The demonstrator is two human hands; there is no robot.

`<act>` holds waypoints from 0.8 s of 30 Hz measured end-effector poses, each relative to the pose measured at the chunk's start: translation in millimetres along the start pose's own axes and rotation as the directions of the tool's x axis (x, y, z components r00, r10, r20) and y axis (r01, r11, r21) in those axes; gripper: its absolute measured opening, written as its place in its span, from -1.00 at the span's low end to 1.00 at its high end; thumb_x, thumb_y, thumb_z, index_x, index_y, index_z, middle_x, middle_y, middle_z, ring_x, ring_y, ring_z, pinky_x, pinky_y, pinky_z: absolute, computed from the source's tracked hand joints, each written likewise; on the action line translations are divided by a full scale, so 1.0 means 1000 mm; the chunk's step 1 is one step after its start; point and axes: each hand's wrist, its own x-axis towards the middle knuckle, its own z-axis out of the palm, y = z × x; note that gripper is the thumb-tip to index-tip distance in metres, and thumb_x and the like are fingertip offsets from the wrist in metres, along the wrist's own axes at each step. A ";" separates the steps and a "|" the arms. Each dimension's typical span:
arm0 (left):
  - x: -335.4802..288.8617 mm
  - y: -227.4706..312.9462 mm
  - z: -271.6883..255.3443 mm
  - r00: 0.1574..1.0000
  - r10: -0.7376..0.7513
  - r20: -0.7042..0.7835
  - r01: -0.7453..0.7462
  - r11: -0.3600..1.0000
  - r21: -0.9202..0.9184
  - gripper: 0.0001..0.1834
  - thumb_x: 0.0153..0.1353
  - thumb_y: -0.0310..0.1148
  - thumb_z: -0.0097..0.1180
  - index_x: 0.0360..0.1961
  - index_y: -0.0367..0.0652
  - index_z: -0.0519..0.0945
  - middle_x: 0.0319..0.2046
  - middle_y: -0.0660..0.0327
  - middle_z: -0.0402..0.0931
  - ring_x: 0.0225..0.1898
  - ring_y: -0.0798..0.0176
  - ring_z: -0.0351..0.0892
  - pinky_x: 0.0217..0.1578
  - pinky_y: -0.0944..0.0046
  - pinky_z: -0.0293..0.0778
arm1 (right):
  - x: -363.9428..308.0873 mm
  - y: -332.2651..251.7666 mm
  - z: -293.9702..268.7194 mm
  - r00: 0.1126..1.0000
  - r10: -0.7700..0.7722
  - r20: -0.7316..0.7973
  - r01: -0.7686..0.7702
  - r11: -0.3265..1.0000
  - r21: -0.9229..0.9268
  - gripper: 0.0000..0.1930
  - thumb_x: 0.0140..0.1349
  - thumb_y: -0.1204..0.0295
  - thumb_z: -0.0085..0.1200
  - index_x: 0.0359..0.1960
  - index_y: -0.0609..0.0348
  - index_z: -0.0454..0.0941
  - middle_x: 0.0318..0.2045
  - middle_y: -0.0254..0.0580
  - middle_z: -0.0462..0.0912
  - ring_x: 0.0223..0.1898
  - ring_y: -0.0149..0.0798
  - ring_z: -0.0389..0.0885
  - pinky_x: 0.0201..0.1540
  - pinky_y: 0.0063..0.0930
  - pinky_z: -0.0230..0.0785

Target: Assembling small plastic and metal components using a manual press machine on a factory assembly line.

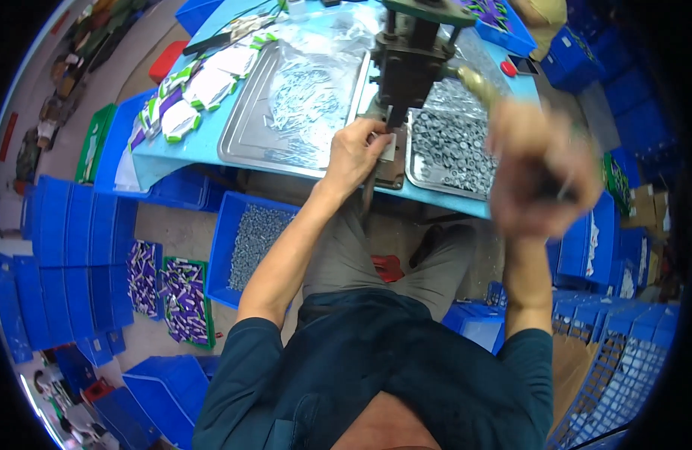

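My left hand (353,155) rests at the base of a dark metal bench press (411,71), below its ram. Its thumb and fingers are pinched together, and whatever is between them is too small and covered to name. Beside the fingertips lies a small pale flat piece (389,148) on the press base. My right hand (544,176) is raised to the right of the press, near the end of its brass-coloured lever (477,84). Motion smears its fingers, and a dark patch shows at the hand, so its grip on the lever is unclear.
A metal tray (244,135) with thin metal pins in plastic stands left of the press; another tray (445,184) of small dark metal parts stands right. White-and-green packs (211,84) lie at the table's left. Below is a blue bin (224,259) of small grey parts.
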 end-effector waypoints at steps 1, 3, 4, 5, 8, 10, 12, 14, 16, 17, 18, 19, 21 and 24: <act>-0.003 0.002 0.001 1.000 0.003 -0.009 -0.003 1.000 0.011 -0.82 0.10 -0.46 0.36 -0.29 -0.29 0.66 -0.45 0.09 0.60 -0.47 0.20 0.59 -0.41 0.24 0.49 | -0.010 -0.002 0.015 0.986 -0.139 0.088 0.153 0.971 -0.182 -0.40 0.45 -0.14 -0.25 0.00 0.20 0.50 -0.46 -0.17 0.57 -0.51 -0.26 0.50 -0.30 -0.36 0.38; 0.001 0.003 0.002 0.999 0.005 -0.039 -0.004 1.000 0.021 -0.82 0.09 -0.43 0.39 -0.33 -0.28 0.67 -0.52 0.16 0.58 -0.51 0.36 0.54 -0.48 0.32 0.43 | 0.003 0.004 0.027 0.939 -0.327 -0.108 0.241 0.848 -0.472 -0.41 0.43 -0.15 -0.22 -0.12 0.18 0.56 -0.48 -0.25 0.51 -0.59 -0.26 0.42 -0.38 -0.35 0.34; 0.002 0.001 0.002 0.999 0.002 -0.042 -0.001 1.000 0.027 -0.82 0.09 -0.43 0.39 -0.33 -0.28 0.67 -0.52 0.16 0.58 -0.51 0.36 0.54 -0.48 0.32 0.43 | 0.035 0.002 0.024 0.939 -0.327 -0.110 0.242 0.851 -0.466 -0.41 0.43 -0.15 -0.22 -0.12 0.18 0.56 -0.48 -0.25 0.51 -0.59 -0.26 0.42 -0.38 -0.35 0.34; 0.005 -0.004 0.000 0.998 -0.046 -0.035 0.047 0.999 0.025 -0.83 0.10 -0.42 0.40 -0.35 -0.28 0.67 -0.54 0.18 0.58 -0.51 0.39 0.54 -0.49 0.33 0.42 | 0.071 0.006 0.017 0.955 -0.149 -0.255 0.000 0.864 -0.504 -0.45 0.44 -0.10 -0.12 -0.14 0.23 0.56 -0.46 -0.20 0.60 -0.51 -0.30 0.54 -0.32 -0.40 0.44; 0.002 0.001 -0.016 0.974 -0.222 0.045 0.226 0.964 -0.138 -0.85 0.15 -0.40 0.36 -0.37 -0.29 0.70 -0.56 0.24 0.61 -0.49 0.47 0.53 -0.48 0.39 0.42 | 0.069 0.029 -0.012 0.867 0.114 -0.485 -0.402 0.736 -0.545 -0.48 0.41 -0.07 0.03 -0.17 0.26 0.57 -0.46 -0.17 0.69 -0.49 -0.36 0.63 -0.38 -0.47 0.52; -0.002 0.015 -0.038 0.983 -0.183 0.022 0.185 0.974 -0.128 -0.85 0.20 -0.38 0.33 -0.32 -0.27 0.72 -0.53 0.24 0.62 -0.49 0.49 0.51 -0.44 0.41 0.41 | -0.033 0.064 -0.073 0.701 0.387 -0.599 -0.655 0.681 -0.327 -0.57 0.48 0.07 -0.13 -0.08 0.16 0.64 -0.35 -0.30 0.67 -0.41 -0.37 0.63 -0.37 -0.48 0.44; -0.018 0.003 -0.088 0.979 -0.136 0.155 0.077 0.940 0.333 -0.78 0.17 -0.38 0.33 -0.16 -0.18 0.70 -0.40 0.05 0.69 -0.40 0.13 0.69 -0.33 0.21 0.53 | -0.130 0.068 -0.064 0.605 0.704 -0.372 -0.721 0.286 -0.631 -0.73 0.34 0.33 0.13 -0.10 0.29 0.64 -0.26 -0.04 0.70 -0.31 -0.28 0.68 -0.22 -0.32 0.54; -0.028 -0.002 -0.125 0.909 -0.324 0.261 0.087 0.760 0.644 -0.73 0.15 -0.37 0.31 -0.10 -0.12 0.66 -0.31 0.03 0.70 -0.25 -0.11 0.68 -0.19 0.00 0.54 | -0.175 0.060 -0.025 0.677 0.733 -0.061 -0.362 0.259 -0.896 -0.83 0.28 0.41 0.18 -0.17 0.21 0.67 -0.23 -0.02 0.62 -0.21 0.03 0.65 -0.11 -0.16 0.49; -0.033 -0.023 -0.126 0.929 -0.276 0.248 0.049 0.754 0.655 -0.75 0.14 -0.36 0.32 -0.13 -0.12 0.67 -0.32 0.04 0.69 -0.22 -0.09 0.67 -0.18 0.01 0.53 | -0.170 0.060 -0.002 0.704 0.709 -0.044 -0.252 0.192 -0.949 -0.84 0.28 0.44 0.15 -0.18 0.22 0.66 -0.24 -0.01 0.57 -0.18 0.11 0.59 -0.09 -0.11 0.46; -0.031 -0.031 -0.125 0.946 -0.212 0.244 -0.001 0.753 0.658 -0.77 0.13 -0.35 0.33 -0.16 -0.11 0.67 -0.32 0.05 0.67 -0.19 -0.07 0.66 -0.16 0.01 0.52 | -0.171 0.064 -0.001 0.682 0.730 -0.045 -0.292 0.216 -0.932 -0.85 0.29 0.44 0.14 -0.18 0.22 0.65 -0.25 -0.01 0.57 -0.18 0.10 0.59 -0.10 -0.10 0.45; -0.030 -0.038 -0.119 0.930 -0.249 0.270 0.002 0.740 0.673 -0.80 0.13 -0.34 0.33 -0.22 -0.12 0.66 -0.33 0.07 0.60 -0.16 -0.07 0.62 -0.16 0.00 0.50 | -0.172 0.067 -0.001 0.660 0.750 -0.046 -0.333 0.236 -0.913 -0.85 0.30 0.45 0.12 -0.18 0.23 0.64 -0.25 -0.01 0.56 -0.19 0.10 0.58 -0.10 -0.09 0.44; -0.029 -0.045 -0.115 0.931 -0.245 0.270 0.001 0.741 0.672 -0.80 0.13 -0.34 0.33 -0.22 -0.12 0.66 -0.33 0.07 0.60 -0.16 -0.07 0.62 -0.16 0.00 0.50 | -0.169 0.067 -0.004 0.629 0.776 -0.052 -0.370 0.240 -0.898 -0.84 0.28 0.45 0.15 -0.19 0.26 0.64 -0.25 0.00 0.57 -0.18 0.10 0.59 -0.10 -0.13 0.44; -0.030 -0.059 -0.110 0.942 -0.240 0.236 -0.003 0.695 0.719 -0.82 0.14 -0.35 0.32 -0.24 -0.13 0.66 -0.33 0.07 0.54 -0.19 -0.10 0.60 -0.17 -0.02 0.49 | -0.162 0.067 -0.009 0.549 0.833 -0.075 -0.461 0.226 -0.858 -0.83 0.26 0.44 0.17 -0.20 0.30 0.64 -0.26 0.01 0.61 -0.18 0.10 0.61 -0.12 -0.17 0.45; -0.031 -0.064 -0.109 0.952 -0.185 0.243 -0.028 0.739 0.673 -0.84 0.15 -0.36 0.31 -0.27 -0.16 0.64 -0.34 0.06 0.52 -0.19 -0.11 0.59 -0.18 -0.02 0.49 | -0.158 0.068 -0.018 0.495 0.837 -0.231 -0.663 0.192 -0.723 -0.82 0.24 0.48 0.17 -0.17 0.33 0.64 -0.34 -0.04 0.67 -0.33 -0.16 0.65 -0.21 -0.32 0.47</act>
